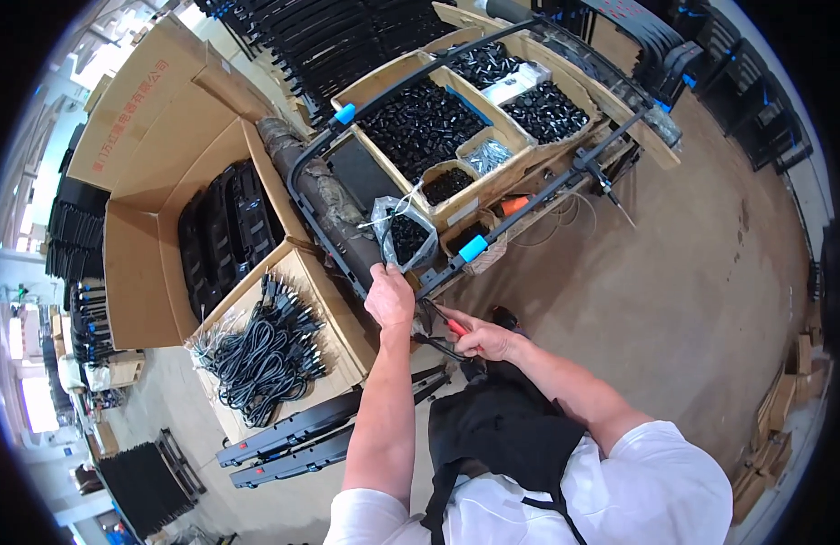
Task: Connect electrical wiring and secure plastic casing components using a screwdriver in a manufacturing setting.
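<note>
- Closest to the person, below the hands, a black apron [506, 427] is hanging over a white T-shirt, and both bare forearms are reaching up from the lower edge.
- At the right hand [482, 341], the fingers are closing around a red-handled tool [456, 327], its tip pointing toward the near corner of the frame; a thin black cable [431, 340] is lying just beside it.
- Just above, the left hand [389, 298] is wrapping tightly around the near rail of a black tubular frame [311, 218], steadying it where the rail bends.
- Judging by this, the step in hand is fastening or trimming something at that corner, and the next move is calling for the tool tip to meet the joint squarely while the left hand is keeping the rail from twisting.
- Beside the left hand, a clear bag of small black parts [405, 234] is sitting open inside the frame's loop.
- On the rails, two blue clips [473, 247] are sitting, one near and one far.
- Left of the hands, a cardboard box of coiled black power cords [261, 350] is lying open, with a larger carton of black moulded panels [225, 232] behind it.
- Farther off, on the bench, wooden compartments of black parts [420, 123] are standing under the frame's far end.
- Beyond that, stacks of black panels [347, 36] are lining the concrete floor [674, 272].
</note>
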Available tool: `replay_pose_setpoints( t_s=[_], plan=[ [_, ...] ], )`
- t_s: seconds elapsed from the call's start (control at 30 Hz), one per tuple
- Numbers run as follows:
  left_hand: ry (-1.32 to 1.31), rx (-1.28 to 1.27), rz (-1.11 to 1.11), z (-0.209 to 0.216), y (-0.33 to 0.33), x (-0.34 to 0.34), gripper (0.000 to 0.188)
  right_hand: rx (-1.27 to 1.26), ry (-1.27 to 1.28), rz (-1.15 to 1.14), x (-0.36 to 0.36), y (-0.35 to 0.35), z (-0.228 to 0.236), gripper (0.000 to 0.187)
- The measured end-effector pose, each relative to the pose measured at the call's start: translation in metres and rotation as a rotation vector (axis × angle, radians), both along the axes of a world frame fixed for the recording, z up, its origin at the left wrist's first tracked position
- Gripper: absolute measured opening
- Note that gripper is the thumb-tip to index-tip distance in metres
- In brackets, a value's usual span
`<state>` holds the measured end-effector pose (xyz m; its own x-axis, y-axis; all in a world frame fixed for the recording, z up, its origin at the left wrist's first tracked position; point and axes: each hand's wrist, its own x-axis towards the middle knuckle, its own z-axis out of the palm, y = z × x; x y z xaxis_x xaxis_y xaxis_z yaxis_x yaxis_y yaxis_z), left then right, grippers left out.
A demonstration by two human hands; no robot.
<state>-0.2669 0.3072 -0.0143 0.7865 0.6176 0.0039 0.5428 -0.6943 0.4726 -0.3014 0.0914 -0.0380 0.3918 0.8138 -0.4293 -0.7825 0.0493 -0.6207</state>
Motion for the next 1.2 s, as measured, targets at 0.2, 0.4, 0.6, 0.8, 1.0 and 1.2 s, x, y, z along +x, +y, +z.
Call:
replay_pose_setpoints(
  t_s=[0.2, 0.4, 0.6, 0.8, 1.0, 1.2],
  plan=[
    [0.026, 0.068, 0.031, -0.009, 0.000, 0.000, 0.032, -0.626, -0.690, 0.224, 0.003, 0.010, -0.005, 0.057],
    [0.012, 0.113, 0.065, -0.012, -0.005, 0.005, 0.030, -0.554, -0.579, 0.269, 0.008, 0.010, -0.038, 0.038],
    [0.019, 0.104, 0.134, -0.009, -0.012, 0.012, 0.033, -0.087, -0.024, 0.193, 0.011, 0.011, -0.062, 0.026],
    [0.012, 0.174, 0.142, -0.017, -0.006, 0.006, 0.032, 0.001, -0.004, 0.235, 0.010, 0.017, -0.065, 0.027],
    [0.034, 0.176, 0.151, -0.018, -0.008, 0.008, 0.032, -0.247, -0.193, 0.423, 0.013, 0.011, -0.057, 0.062],
    [0.044, 0.161, 0.209, -0.018, -0.006, 0.006, 0.031, -0.288, -0.490, 0.638, 0.044, -0.052, -0.038, 0.044]
  ],
)
